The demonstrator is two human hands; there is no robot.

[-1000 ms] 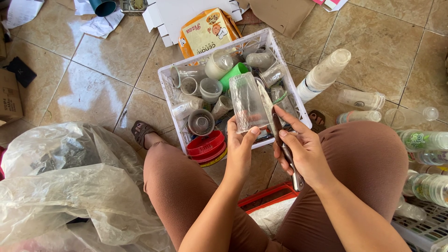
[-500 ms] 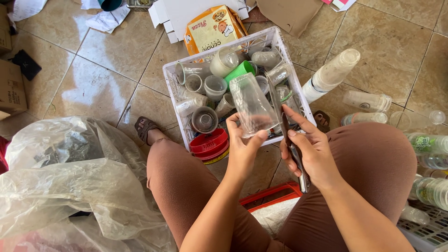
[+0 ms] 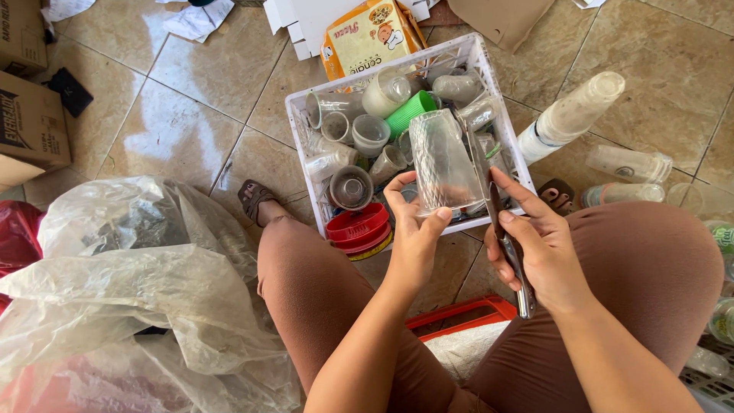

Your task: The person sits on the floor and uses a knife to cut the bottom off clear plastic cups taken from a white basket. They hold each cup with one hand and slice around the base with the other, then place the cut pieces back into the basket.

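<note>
My left hand (image 3: 413, 229) grips the rim of a clear plastic cup (image 3: 442, 160), held upside down above a white crate (image 3: 302, 149). My right hand (image 3: 535, 252) holds a thin metal blade (image 3: 505, 237) whose tip rests against the cup's side. The crate holds several plastic cups, a green cup (image 3: 407, 113) and red lids (image 3: 358, 228). Both hands hover over my lap, between my knees in brown trousers.
A big crumpled plastic bag (image 3: 130, 275) lies at the left. A stack of clear cups (image 3: 573, 115) and loose cups (image 3: 627, 162) lie on the tiles at the right. Cardboard boxes (image 3: 30, 122) stand far left. An orange packet (image 3: 365, 34) sits behind the crate. A red-rimmed basket (image 3: 459, 317) is under my legs.
The cup and both hands stayed together over the crate. The view shifted slightly, and the blade edged along the cup's side.
</note>
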